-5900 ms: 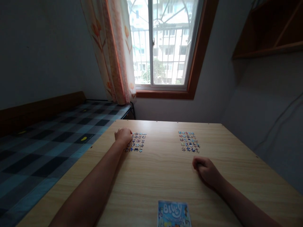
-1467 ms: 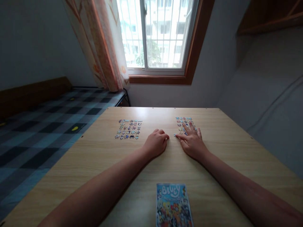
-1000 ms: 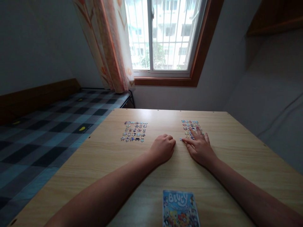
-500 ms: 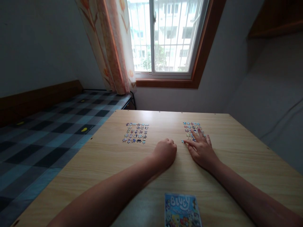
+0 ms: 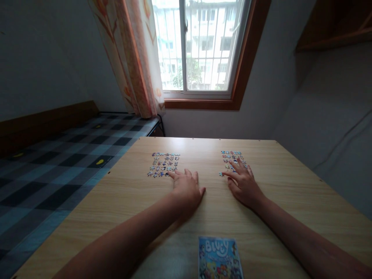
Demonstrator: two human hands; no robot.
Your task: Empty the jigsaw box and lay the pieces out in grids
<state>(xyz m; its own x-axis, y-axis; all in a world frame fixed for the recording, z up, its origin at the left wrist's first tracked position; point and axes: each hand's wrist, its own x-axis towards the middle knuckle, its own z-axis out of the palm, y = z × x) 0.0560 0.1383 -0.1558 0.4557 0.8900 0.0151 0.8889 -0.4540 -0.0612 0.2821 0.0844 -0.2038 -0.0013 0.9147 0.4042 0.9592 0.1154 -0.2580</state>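
Two groups of small jigsaw puzzle pieces lie in rows on the wooden table. My left hand is open, palm down with its fingers spread, at the near right corner of the left group of puzzle pieces; its fingertips cover part of the bottom row. Over the right group of puzzle pieces rests my right hand, also open, hiding several of them. Its index fingertip touches or nearly touches a single light-blue piece at the group's near left corner.
Close to me on the table lies a blue "Bluey" picture box or card. A bed with a checked cover stands along the left side. Beyond the table are a window and a flowered curtain.
My left hand has moved left to the left group and gone from a closed fist to spread fingers. My right hand stays at the right group. The view has shifted slightly.
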